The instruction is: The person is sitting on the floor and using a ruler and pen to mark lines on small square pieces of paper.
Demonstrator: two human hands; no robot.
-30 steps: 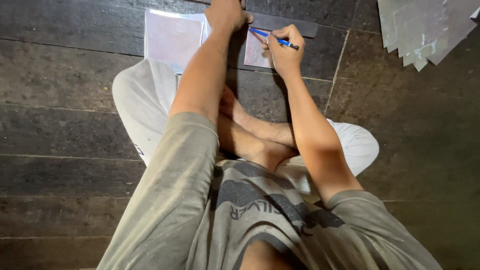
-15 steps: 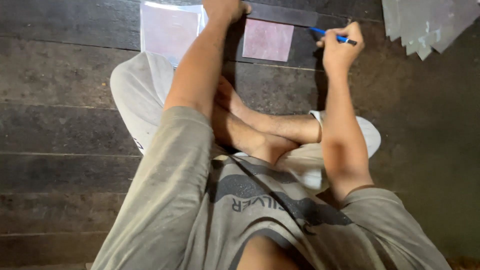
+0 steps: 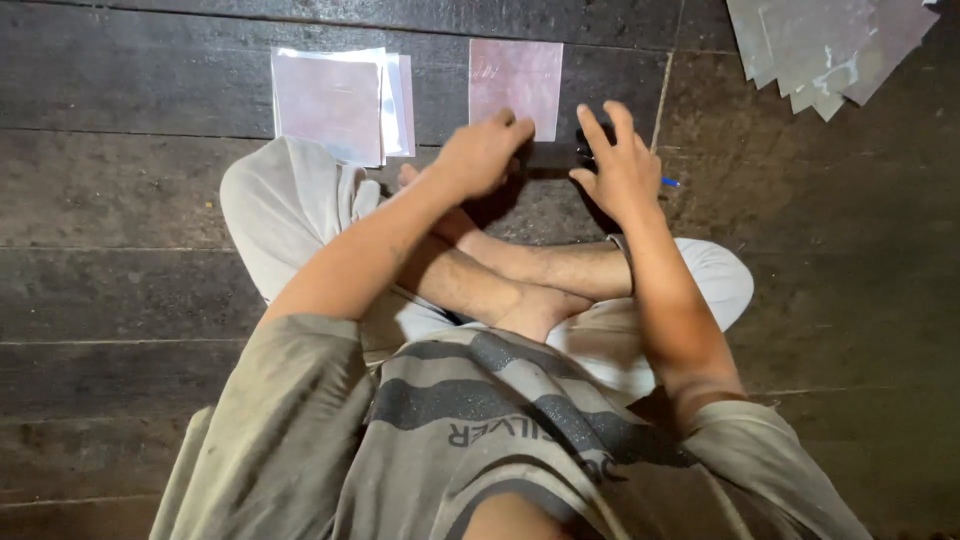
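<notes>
Fingers of the right hand [image 3: 618, 165] spread open over a blue pen [image 3: 668, 182] on the dark floor [image 3: 120, 200]. The left hand [image 3: 482, 153] curls loosely, gripping nothing, touching the pink sheet's [image 3: 516, 82] lower edge. Paper stack [image 3: 335, 100] lies left.

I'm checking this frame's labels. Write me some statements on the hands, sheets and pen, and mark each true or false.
1. The left hand reaches the near edge of a single pinkish sheet. True.
2. The right hand holds the blue pen up in a writing grip. False: the fingers are spread and only the pen's blue end shows past the hand, low by the floor.
3. A stack of sheets lies left of the single sheet. True.
4. The fanned grey sheets lie on the person's lap. False: they lie on the dark floor, top right.
</notes>
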